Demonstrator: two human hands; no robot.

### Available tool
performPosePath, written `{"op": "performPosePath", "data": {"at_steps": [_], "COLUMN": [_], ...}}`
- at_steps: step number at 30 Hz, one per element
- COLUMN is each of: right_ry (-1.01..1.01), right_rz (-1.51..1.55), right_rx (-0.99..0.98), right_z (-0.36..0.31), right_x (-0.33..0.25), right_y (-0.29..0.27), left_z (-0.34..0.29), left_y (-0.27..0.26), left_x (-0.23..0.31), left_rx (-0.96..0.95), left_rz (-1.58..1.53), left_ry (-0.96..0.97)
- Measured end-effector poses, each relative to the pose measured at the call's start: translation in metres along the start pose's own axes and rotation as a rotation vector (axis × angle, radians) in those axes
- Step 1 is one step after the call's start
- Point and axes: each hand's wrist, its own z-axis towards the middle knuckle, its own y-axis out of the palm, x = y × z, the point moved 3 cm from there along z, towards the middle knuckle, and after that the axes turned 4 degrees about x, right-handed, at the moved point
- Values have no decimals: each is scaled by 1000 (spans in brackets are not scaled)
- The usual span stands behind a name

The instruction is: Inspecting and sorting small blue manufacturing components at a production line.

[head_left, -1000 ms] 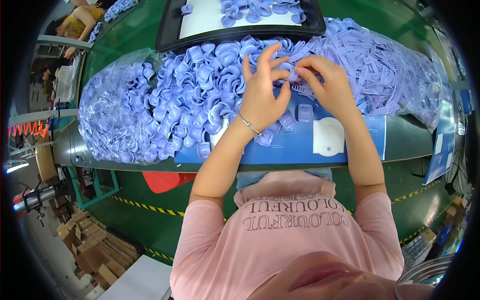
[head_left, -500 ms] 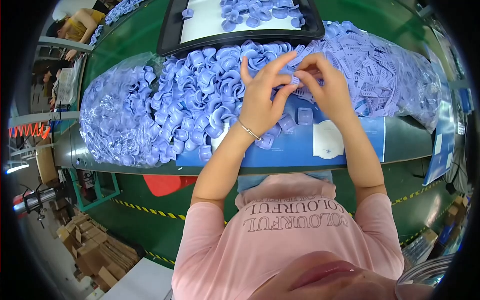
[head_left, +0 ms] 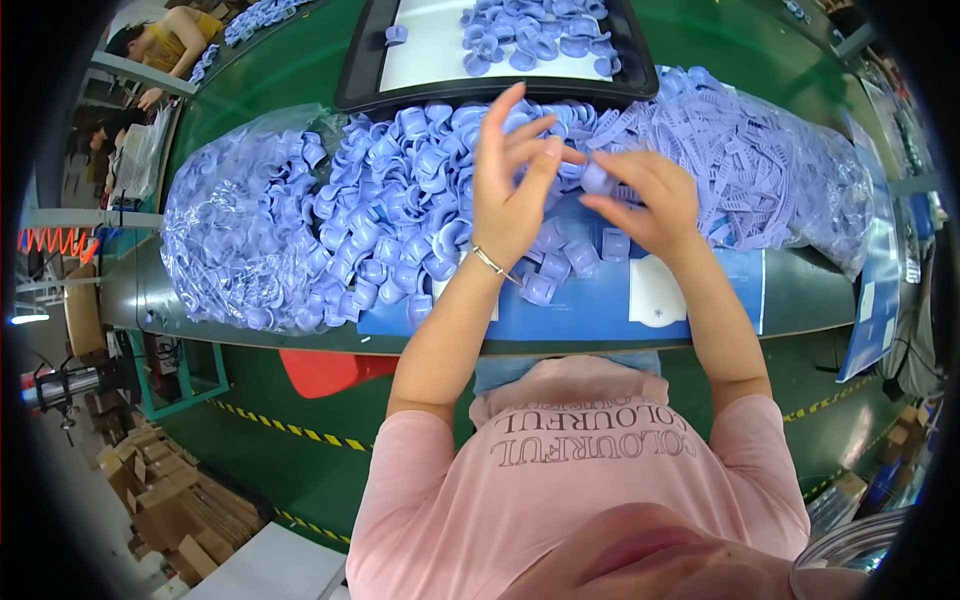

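Observation:
My right hand (head_left: 652, 198) pinches a small curved lavender plastic piece (head_left: 597, 180) between thumb and fingers, above the table. Close beside it on the left, my left hand (head_left: 515, 180) has its fingers spread, with nothing seen in it; one fingertip is near the piece. Beneath and left of my hands spreads a heap of curved lavender plastic pieces (head_left: 400, 190). To the right lies a heap of flat slotted lavender strips (head_left: 745, 150). A few loose curved pieces (head_left: 580, 256) rest below my hands.
A black tray (head_left: 490, 93) with a white lining holds more curved pieces at the back. Clear plastic bags (head_left: 225, 240) surround the heaps at both sides. A blue printed sheet (head_left: 560, 318) covers the front of the table. Another person (head_left: 175, 40) works at far left.
My left hand's fingers have opened and drawn slightly left, away from the piece. The curved piece stays in my right hand and shows more plainly. The whole view has shifted a little.

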Motion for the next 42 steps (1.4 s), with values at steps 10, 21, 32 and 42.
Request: {"op": "performPosePath", "data": {"at_steps": [10,21,32,42], "right_ry": [36,212,576,283], "right_rz": [-269,-260,32,-41], "right_rx": [138,-274,-6,-100], "right_z": [82,-7,-3,-12], "right_x": [39,41,46,47], "right_y": [-4,5,-17,-10], "left_z": [1,2,8,7], "left_y": [-9,-7,-5,3], "left_x": [-14,-27,-14,-17], "left_rx": [-66,-87,-28,-85], "left_rz": [1253,1298,920,918], "left_ry": [421,414,319,333]}}
